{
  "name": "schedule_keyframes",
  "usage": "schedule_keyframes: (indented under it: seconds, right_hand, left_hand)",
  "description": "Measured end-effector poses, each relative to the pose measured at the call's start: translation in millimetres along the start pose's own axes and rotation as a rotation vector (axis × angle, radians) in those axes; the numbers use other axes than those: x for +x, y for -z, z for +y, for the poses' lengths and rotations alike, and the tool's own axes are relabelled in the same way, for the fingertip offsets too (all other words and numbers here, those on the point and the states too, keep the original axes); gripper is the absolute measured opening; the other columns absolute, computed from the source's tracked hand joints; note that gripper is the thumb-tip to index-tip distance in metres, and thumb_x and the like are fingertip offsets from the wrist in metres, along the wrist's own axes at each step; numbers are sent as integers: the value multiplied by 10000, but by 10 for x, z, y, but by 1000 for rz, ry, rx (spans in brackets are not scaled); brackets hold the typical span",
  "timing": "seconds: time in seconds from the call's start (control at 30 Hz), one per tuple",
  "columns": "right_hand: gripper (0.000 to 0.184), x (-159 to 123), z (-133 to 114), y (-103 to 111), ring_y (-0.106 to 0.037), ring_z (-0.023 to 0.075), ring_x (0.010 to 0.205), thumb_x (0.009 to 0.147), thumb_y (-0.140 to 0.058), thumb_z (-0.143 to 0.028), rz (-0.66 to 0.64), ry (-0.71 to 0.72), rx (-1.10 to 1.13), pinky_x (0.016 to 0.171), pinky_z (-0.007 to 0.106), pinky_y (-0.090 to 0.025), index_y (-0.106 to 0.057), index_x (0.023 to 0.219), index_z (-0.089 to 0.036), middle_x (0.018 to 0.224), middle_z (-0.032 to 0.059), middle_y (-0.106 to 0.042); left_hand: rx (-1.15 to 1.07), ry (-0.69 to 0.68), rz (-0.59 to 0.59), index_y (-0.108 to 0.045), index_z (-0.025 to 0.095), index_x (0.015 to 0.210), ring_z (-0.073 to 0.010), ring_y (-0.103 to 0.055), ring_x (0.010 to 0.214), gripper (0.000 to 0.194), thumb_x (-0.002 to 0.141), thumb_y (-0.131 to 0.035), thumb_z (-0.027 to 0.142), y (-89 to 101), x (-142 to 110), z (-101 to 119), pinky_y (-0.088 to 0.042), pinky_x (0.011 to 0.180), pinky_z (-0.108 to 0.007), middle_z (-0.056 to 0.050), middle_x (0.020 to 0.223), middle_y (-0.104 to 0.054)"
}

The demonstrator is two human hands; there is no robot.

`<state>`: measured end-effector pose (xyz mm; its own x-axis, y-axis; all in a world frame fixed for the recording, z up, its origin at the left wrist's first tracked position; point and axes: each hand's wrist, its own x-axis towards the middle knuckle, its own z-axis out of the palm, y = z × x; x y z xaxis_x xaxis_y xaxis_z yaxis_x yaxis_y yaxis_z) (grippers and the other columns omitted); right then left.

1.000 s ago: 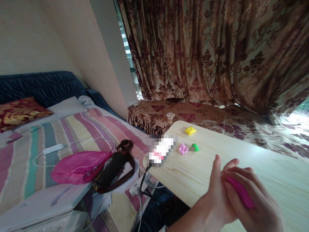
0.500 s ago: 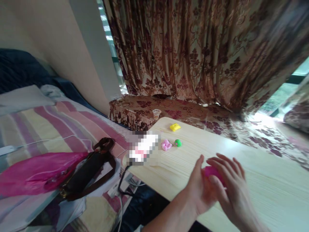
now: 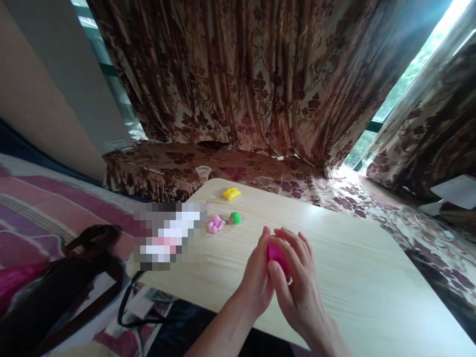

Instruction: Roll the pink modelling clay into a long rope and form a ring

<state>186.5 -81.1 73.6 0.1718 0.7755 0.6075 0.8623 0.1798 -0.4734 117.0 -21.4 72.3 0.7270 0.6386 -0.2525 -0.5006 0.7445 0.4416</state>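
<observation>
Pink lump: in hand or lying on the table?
In hand. The pink lump shows between the left hand and right hand, with the right thumb and fingers curved around it.

A magenta lump [image 3: 278,257] of what looks like modelling clay is cupped between the left hand [image 3: 258,272] and the right hand [image 3: 302,290]. Its smooth surface shows in the gap between the right thumb and index finger, a rounded, elongated patch slanting down to the right. Fingers hide its full shape. It is held over the near part of the wooden table [image 3: 364,267].
</observation>
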Motion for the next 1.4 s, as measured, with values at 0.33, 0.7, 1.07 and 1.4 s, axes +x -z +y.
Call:
schedule_keyframes:
  seconds: [0.33, 0.7, 1.07, 1.4]
  right_hand:
    - [65, 4, 305, -46, -554, 157, 721, 868, -522, -191, 98, -79, 233, 622, 286, -440, -582, 843, -199, 826, 35, -555]
    - [461, 32, 416, 212, -378, 265, 1239, 917, -422, -379, -22, -227, 83, 972, 431, -368, -338, 1358, -270, 1381, 66, -387]
    - [259, -138, 493, 261, -590, 216, 923, 903, -458, -290, -97, -307, 126, 343, 181, -411, -547, 1141, -242, 1295, 104, -445]
    - [230, -135, 559, 180, -587, 214, 929, 901, -457, -287, -85, -295, 117, 379, 197, -438, -565, 1100, -246, 1272, 92, -467]
  left_hand:
    - [-164, 207, -118, -570, 114, 1097, -132, -599, 739, 497, 848, -476, 534, 125, -3, 77, -445, 696, -232, -53, 833, -626]
    - [1074, -381, 133, -509, 151, 1193, -188, -615, 962, 406, 875, -492, 403, 252, 513, 751, -512, 787, -304, -110, 1121, -612]
    - [1932, -529, 508, -522, 163, 1156, -200, -577, 973, 315, 879, -525, 313, 800, 1168, 1572, -497, 812, -407, -84, 1162, -552]
    - [2264, -714, 260, -655, 165, 802, -292, -525, 1050, 99, 743, -617, 235, 638, 780, 1190, -371, 935, -410, -119, 952, -640]
